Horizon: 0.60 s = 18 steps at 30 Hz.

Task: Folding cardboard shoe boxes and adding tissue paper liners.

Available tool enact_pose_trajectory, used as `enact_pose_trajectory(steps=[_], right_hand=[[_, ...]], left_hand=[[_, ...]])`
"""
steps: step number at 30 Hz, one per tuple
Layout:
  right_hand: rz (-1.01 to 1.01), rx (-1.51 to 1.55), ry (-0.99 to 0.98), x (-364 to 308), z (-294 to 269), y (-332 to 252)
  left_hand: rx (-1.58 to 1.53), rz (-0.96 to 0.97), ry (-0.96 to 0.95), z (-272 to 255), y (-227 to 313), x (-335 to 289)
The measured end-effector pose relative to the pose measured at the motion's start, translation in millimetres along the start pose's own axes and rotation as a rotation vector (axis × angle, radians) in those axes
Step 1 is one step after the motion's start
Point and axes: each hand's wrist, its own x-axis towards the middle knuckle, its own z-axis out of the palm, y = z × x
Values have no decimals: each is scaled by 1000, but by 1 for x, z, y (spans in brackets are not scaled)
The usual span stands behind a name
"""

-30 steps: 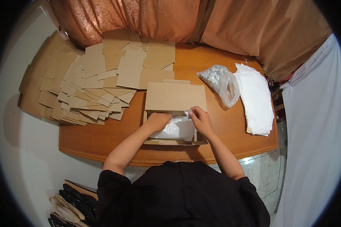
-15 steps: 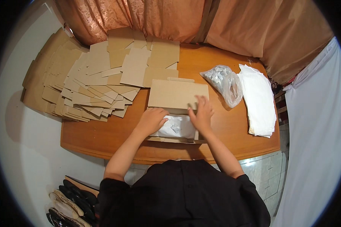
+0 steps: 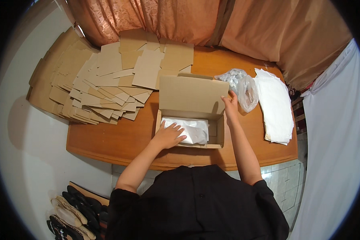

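The scene is moderately bright, with the warmest light glowing on the curtain [image 3: 128, 18] at 11 o'clock. Glare whitens the floor tiles [image 3: 286, 182] at 4 o'clock. A broad, soft shadow darkens the wall [image 3: 38, 152] at 9 o'clock, and a small shadow falls on the box lid [image 3: 192, 94] beside the right hand [image 3: 230, 105]. The shirt [image 3: 200, 204] at 6 o'clock is nearly featureless black. Fisheye bending warps the outer parts, and a black border with bluish fringing rings the picture.
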Motion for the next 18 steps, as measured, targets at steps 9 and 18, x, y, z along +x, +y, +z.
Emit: enact_pose_trajectory(steps=[9,18], right_hand=[[-418,-26,-27,-81,-21,9],[-589,-269,-87,-130,-19,58]], left_hand=[[-82,-129,-192,-15,7,-1],[-140,-75,585,20,14,-78]])
